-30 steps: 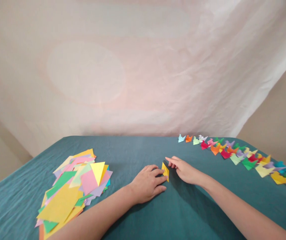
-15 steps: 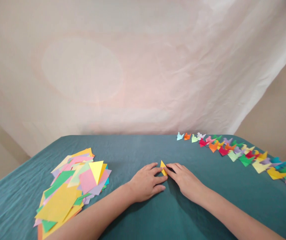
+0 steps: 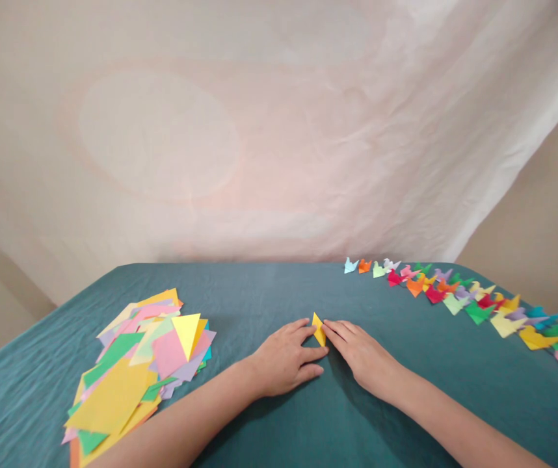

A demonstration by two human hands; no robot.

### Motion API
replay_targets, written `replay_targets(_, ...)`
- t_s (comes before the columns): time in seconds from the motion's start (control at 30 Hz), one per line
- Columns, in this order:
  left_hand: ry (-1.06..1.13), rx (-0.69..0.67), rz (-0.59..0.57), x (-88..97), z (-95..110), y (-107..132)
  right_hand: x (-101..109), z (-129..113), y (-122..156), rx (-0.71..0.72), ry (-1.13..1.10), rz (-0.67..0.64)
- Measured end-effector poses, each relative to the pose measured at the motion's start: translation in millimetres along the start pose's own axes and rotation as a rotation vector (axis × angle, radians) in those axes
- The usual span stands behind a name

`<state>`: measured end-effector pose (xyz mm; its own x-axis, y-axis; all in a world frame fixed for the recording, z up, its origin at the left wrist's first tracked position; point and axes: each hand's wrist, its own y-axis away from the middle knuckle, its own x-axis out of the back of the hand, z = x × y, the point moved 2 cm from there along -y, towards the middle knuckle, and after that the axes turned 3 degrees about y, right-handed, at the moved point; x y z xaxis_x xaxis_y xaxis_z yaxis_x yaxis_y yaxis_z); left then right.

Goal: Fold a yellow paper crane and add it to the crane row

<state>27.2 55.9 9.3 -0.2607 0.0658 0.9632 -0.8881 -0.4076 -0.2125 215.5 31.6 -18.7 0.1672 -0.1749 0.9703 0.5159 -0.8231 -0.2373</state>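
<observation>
A small folded yellow paper (image 3: 318, 329), pointed at top and bottom, lies on the tablecloth between my hands. My left hand (image 3: 285, 357) rests on the cloth with its fingers spread; two fingertips touch the paper along its left side and near its bottom point. From the right, my right hand (image 3: 364, 354) presses its fingertips, held close together, on the paper's right edge. The right thumb is hidden.
A pile of coloured paper sheets (image 3: 113, 396) lies at the left, with a folded light-yellow piece (image 3: 187, 330) on top. Several folded paper birds (image 3: 478, 312) stand in rows along the right. A dark green cloth (image 3: 250, 292) covers the table; a pale sheet (image 3: 279, 162) hangs behind.
My right fingers have shifted slightly and straightened along the paper's right edge, uncovering a little more of its lower part. My left hand has stayed nearly still.
</observation>
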Motion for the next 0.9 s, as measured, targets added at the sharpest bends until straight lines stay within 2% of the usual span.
replay_targets(0.3, 0.063, 0.006, 0.068, -4.5, -4.8, -0.7, 5.3, -4.7, -4.4, -0.022, 0.032, -0.062)
replay_targets(0.53, 0.047, 0.239, 0.192, -10.1, -17.1, -0.3, 6.3, -5.5, -5.4, -0.021, 0.019, -0.071)
replay_targets(0.9, 0.034, 0.192, 0.12, -11.1, -17.0, -1.6, 4.3, -6.8, -4.3, -0.022, 0.072, -0.043)
